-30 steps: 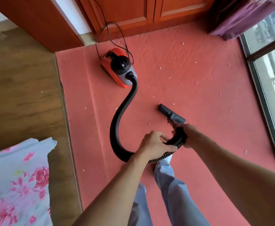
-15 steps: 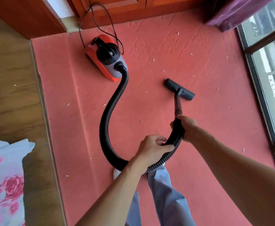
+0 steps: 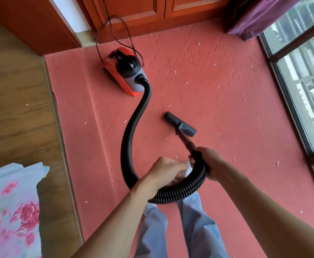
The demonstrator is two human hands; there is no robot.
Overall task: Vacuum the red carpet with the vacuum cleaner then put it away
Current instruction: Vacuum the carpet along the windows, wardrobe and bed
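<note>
2 bare hands sit low in the middle of my feed. The right hand [image 3: 209,162] is clenched round the upper end of the black ribbed hose [image 3: 133,131], just where it meets the dark wand [image 3: 186,141]. The left hand [image 3: 165,170] lies inside the hose's loop. It is blurred, and I cannot tell whether its fingers grasp the hose or only lie over it.

The wand slants away to the grey floor nozzle [image 3: 180,124], which rests on the red carpet [image 3: 217,94] near its middle. From the hands the hose curves left, then up to the red and black vacuum cleaner [image 3: 124,71], standing on the carpet's far left part near the wooden cabinet doors [image 3: 152,13]. Its black power cord [image 3: 113,32] loops up in front of those doors.

Small white scraps [image 3: 186,82] lie scattered over the carpet. Wooden floor [image 3: 12,99] borders it on the left and a window [image 3: 301,75] on the right, with a purple curtain [image 3: 255,13] in the far corner. Flowered bedding [image 3: 9,211] shows at lower left, and 2 pale blue trouser legs [image 3: 199,231] show below the hands.
</note>
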